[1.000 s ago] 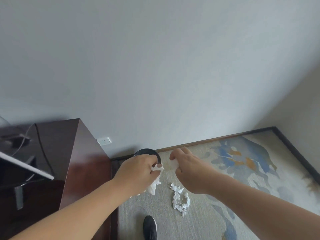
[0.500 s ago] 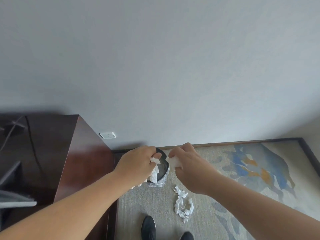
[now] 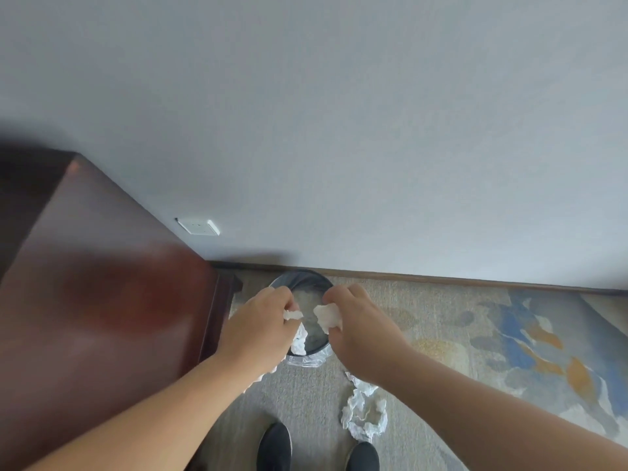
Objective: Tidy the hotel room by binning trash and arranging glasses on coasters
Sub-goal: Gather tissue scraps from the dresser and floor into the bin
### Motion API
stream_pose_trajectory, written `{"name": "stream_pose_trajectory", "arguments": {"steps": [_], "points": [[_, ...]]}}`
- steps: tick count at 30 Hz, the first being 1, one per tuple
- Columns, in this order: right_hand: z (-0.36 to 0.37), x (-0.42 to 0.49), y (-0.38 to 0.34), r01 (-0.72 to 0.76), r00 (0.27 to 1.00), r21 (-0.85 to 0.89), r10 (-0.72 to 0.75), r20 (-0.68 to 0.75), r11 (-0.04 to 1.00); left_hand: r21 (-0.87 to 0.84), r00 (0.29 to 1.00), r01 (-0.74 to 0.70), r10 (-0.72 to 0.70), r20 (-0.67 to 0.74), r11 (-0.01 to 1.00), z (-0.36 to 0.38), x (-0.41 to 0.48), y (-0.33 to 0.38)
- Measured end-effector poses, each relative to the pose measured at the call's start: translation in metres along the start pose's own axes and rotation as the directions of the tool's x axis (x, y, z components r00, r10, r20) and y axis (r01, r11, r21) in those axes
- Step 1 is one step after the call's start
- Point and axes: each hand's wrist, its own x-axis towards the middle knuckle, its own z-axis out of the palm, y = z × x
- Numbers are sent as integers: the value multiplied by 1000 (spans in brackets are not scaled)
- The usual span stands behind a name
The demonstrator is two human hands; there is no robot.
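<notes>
Both over the round black bin now: left hand pinches a crumpled white tissue, right hand has fingers curled round a white paper wad. Best released squarely above the opening; a crumpled tissue strip waits on the carpet.

Bin by wall, cabinet left, tissue on carpet before it

We see no legible txt, nos., labels or brand marks; the wall socket plate is too small & blurred to read.
</notes>
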Motion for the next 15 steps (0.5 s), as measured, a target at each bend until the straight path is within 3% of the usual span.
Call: {"name": "stream_pose_trajectory", "arguments": {"steps": [15], "points": [[195,139,120,-74,997,-65,74,-3,995,-38,985,160,-162,-65,986,205,118,-137]]}}
